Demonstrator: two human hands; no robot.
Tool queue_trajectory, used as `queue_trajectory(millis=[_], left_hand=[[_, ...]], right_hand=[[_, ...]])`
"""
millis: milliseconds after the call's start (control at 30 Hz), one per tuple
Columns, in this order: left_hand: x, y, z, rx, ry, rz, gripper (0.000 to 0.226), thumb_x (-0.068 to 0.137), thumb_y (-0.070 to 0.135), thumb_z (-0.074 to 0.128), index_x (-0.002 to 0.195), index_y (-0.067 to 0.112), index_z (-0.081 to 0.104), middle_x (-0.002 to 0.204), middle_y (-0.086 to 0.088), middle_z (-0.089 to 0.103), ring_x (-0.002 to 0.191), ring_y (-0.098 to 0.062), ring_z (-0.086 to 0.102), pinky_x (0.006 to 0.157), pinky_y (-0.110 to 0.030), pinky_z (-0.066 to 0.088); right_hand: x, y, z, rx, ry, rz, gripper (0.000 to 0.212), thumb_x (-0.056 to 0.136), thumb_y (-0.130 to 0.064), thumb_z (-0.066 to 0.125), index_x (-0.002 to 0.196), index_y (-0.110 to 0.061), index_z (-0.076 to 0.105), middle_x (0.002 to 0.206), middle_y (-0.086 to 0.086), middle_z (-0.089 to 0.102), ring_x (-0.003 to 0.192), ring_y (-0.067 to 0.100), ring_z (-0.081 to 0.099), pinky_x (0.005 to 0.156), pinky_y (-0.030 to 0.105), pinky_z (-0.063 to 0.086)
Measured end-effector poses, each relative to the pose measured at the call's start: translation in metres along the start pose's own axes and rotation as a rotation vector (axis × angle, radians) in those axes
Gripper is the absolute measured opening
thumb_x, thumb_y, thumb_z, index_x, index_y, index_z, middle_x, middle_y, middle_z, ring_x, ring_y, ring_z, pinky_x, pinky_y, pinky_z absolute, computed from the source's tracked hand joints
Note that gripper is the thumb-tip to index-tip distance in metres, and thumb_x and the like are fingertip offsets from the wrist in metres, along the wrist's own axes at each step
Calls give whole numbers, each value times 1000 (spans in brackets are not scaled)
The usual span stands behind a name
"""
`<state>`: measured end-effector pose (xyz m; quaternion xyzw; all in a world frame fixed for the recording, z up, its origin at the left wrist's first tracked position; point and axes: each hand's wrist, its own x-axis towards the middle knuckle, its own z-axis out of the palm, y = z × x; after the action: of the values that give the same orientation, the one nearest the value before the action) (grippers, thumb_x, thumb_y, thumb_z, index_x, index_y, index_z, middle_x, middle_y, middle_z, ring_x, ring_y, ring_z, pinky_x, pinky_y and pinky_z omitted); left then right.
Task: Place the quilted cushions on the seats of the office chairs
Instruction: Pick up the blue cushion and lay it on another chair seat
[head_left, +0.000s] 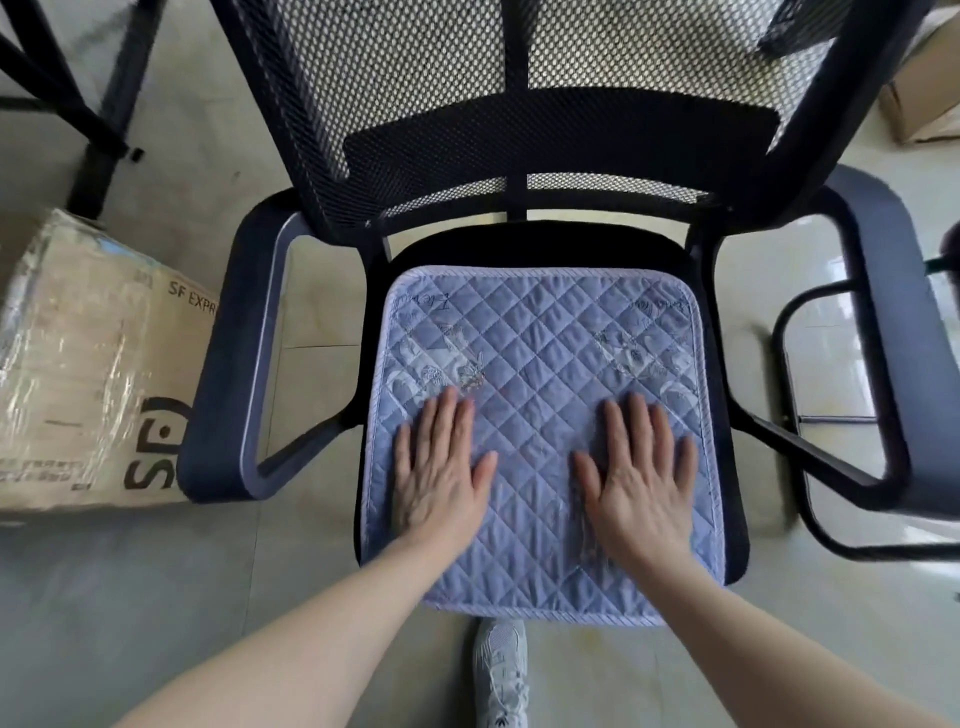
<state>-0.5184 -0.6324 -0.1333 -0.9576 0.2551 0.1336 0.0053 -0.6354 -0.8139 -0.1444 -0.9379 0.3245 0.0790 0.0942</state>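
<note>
A pale blue quilted cushion (540, 364) with a diamond stitch and striped piping lies flat on the seat of a black mesh-backed office chair (519, 130), covering nearly all of it. My left hand (441, 467) rests palm down on the cushion's front left part, fingers spread. On the front right part lies my right hand (641, 473), also flat with the fingers apart. Neither hand grips anything. The cushion's front edge hangs slightly over the seat's front.
A taped cardboard box (88, 374) stands on the tiled floor left of the chair's left armrest (234, 374). Another chair's black frame (810, 415) is close beyond the right armrest. A second box (924, 98) sits far right. My grey shoe (501, 670) is under the seat's front.
</note>
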Motion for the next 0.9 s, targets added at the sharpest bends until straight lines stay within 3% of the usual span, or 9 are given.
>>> queue_trajectory(millis=[133, 267, 433, 567, 700, 900], left_hand=[[-12, -40, -3, 25, -11, -109, 71, 96, 58, 6, 156, 21, -3, 163, 3, -15, 150, -14, -12, 121, -44, 1], [-23, -41, -12, 18, -33, -123, 73, 94, 56, 0, 156, 17, -4, 161, 3, -21, 149, -14, -17, 121, -43, -2], [-45, 14, -17, -85, 17, -9, 68, 97, 48, 18, 155, 13, 20, 164, -3, 8, 150, -20, 5, 120, -48, 10], [-65, 43, -2, -98, -37, 30, 65, 96, 44, 27, 153, 14, 30, 162, -3, 19, 149, -20, 18, 115, -50, 17], [-74, 19, 14, -29, -33, 62, 67, 95, 52, 34, 154, 21, 29, 163, -1, 15, 149, -21, 18, 115, -54, 20], [-73, -21, 16, 41, -22, -3, 75, 92, 68, 22, 155, 29, 17, 165, -4, 6, 151, -23, 9, 117, -54, 15]], right_hand=[[-6, 48, -6, -19, 24, 121, 68, 98, -58, 21, 158, -25, 16, 166, -3, 9, 152, 23, 4, 119, 56, 6], [-12, 50, -11, 22, 23, 199, 65, 100, -53, 19, 157, -22, 19, 166, -3, 8, 152, 22, 2, 118, 57, 5], [-43, -11, -13, 88, 29, 70, 66, 99, -54, 26, 157, -22, 22, 166, 3, 11, 152, 24, 5, 120, 53, 1], [-72, -41, 4, 100, -62, -40, 67, 99, -54, 26, 158, -24, 17, 166, 2, 3, 152, 24, -2, 120, 54, 1], [-80, -20, 10, 62, -20, -51, 71, 95, -59, 32, 154, -19, 31, 163, 7, 21, 151, 28, 16, 119, 55, 12], [-78, 41, 8, -2, 24, 45, 77, 93, -66, 26, 157, -23, 22, 165, 4, 16, 152, 25, 10, 120, 54, 8]])
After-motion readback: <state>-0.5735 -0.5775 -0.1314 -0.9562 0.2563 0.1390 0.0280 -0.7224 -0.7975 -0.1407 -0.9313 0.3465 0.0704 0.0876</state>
